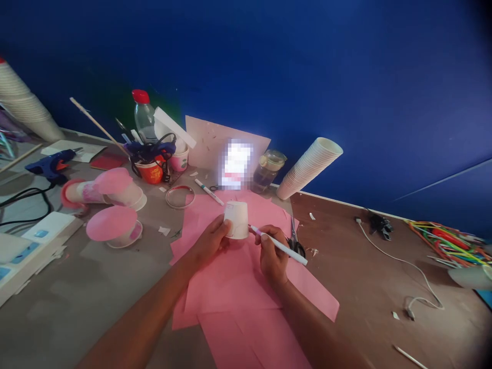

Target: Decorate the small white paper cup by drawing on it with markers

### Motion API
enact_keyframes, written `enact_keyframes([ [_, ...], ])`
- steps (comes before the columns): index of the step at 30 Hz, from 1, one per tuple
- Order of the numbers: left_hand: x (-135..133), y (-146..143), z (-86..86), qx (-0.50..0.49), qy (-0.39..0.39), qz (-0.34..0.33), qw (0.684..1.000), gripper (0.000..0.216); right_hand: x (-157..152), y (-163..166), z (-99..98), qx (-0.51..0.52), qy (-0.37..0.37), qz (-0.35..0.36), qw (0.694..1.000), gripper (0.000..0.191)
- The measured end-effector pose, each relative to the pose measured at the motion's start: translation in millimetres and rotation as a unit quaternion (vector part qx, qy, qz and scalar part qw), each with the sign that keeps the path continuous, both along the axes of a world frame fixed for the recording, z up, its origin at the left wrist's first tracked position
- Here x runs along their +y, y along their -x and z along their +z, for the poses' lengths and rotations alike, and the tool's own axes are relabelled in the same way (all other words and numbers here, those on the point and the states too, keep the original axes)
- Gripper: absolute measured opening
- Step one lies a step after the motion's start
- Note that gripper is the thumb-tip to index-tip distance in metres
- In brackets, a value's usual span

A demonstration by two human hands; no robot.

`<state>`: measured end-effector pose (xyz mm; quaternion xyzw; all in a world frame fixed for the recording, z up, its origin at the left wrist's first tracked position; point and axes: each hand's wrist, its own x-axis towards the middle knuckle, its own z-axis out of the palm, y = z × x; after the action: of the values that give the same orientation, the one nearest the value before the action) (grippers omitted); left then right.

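Note:
My left hand (212,237) is closed around the left side of a small white paper cup (237,219), which is upside down with its wide rim low. Faint drawn lines show on the cup's side. In my right hand (274,253) is a white marker pen (286,249) with a purple band, its tip close to the cup's right side; I cannot tell whether it touches. Both hands are over overlapping sheets of pink paper (226,287). Black-handled scissors (295,241) lie just beyond my right hand, and another marker (208,191) lies behind the cup.
A lit phone (236,163) leans on a pink board (203,134). Stacked paper cups (309,166) tilt against the wall beside a jar (268,169). Pink-topped cups (111,225), a blue glue gun (49,165) and a power strip (38,241) are left; a white cable (400,262) lies right.

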<state>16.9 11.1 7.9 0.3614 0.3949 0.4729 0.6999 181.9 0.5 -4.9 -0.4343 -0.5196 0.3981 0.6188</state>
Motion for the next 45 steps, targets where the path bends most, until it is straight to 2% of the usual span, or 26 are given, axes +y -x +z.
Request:
enact_keyframes([
  [11, 2, 2, -4.6, -0.001, 0.003, 0.002, 1.0, 0.039, 2, -5, -3.7, 0.032, 0.003, 0.015, 0.999, 0.01],
  [18, 1, 1, -7.0, -0.001, 0.009, -0.002, 1.0, 0.037, 4, -2, 1.0, 0.046, -0.058, -0.031, 0.997, 0.016],
  [23, 0, -1, -2.3, 0.011, 0.018, 0.007, 1.0, 0.038, -9, 2, 5.0, -0.086, -0.138, 0.014, 0.987, 0.032],
  [26, -1, -1, -0.6, 0.017, 0.013, 0.007, 1.0, 0.038, -15, 4, 5.3, -0.134, -0.155, 0.013, 0.979, 0.028],
  [34, -2, -3, -1.2, 0.024, 0.003, 0.009, 1.0, 0.04, -16, 3, 1.8, -0.167, -0.158, 0.032, 0.973, 0.018],
  [42, -2, -3, -1.0, 0.028, 0.01, 0.012, 0.999, 0.04, -10, 10, 5.9, -0.111, -0.169, -0.029, 0.979, 0.027],
  [45, -1, -4, 0.0, 0.016, 0.008, 0.009, 1.0, 0.043, -2, 10, 5.6, -0.09, -0.124, -0.08, 0.985, 0.024],
])
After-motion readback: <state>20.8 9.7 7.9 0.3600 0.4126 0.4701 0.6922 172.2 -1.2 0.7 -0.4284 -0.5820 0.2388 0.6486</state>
